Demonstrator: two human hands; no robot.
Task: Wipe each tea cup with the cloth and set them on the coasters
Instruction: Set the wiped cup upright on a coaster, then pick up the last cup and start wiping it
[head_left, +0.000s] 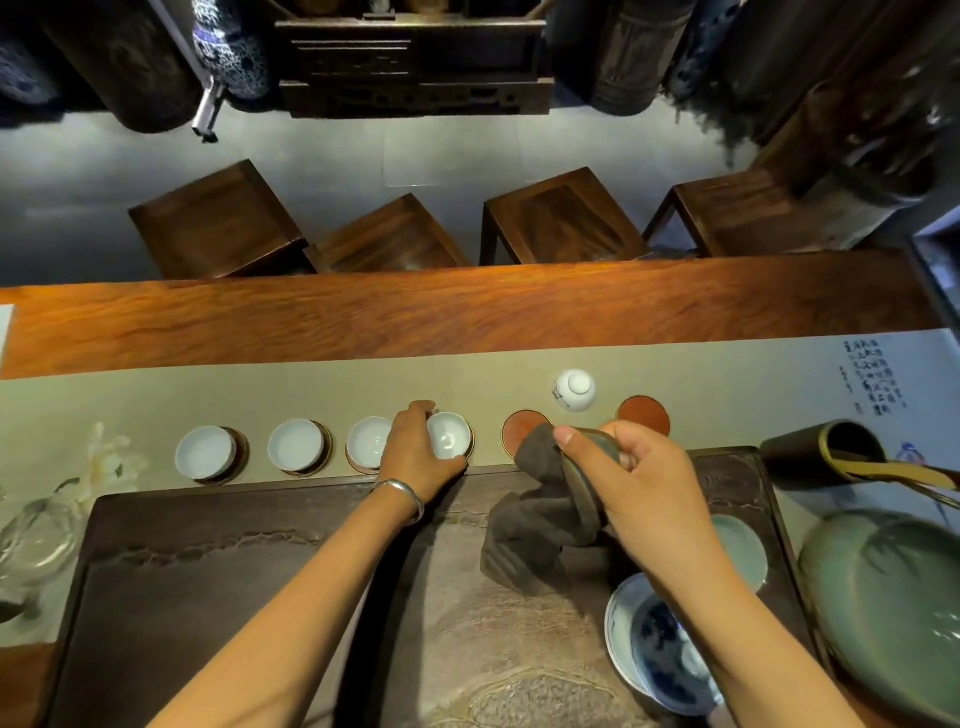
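Several white tea cups stand in a row on coasters on the beige runner: one at the far left (206, 452), a second (296, 446), a third (369, 442) and a fourth (449, 435). My left hand (415, 449) grips the fourth cup by its rim as it sits on its coaster. Two bare red coasters lie to the right, one (522, 427) partly under the cloth, the other (644, 414) beyond my right hand. My right hand (636, 475) holds the brown cloth (540, 525), which droops onto the dark tea tray (208, 566). One white cup (574, 389) stands upside down behind the coasters.
A blue-and-white bowl (654, 654) and a pale green dish (740, 545) sit at the tray's right. A large celadon bowl (883, 597) and a dark utensil holder (821, 457) stand further right. A glass pitcher (36, 535) stands at left. Wooden stools (561, 218) line the table's far side.
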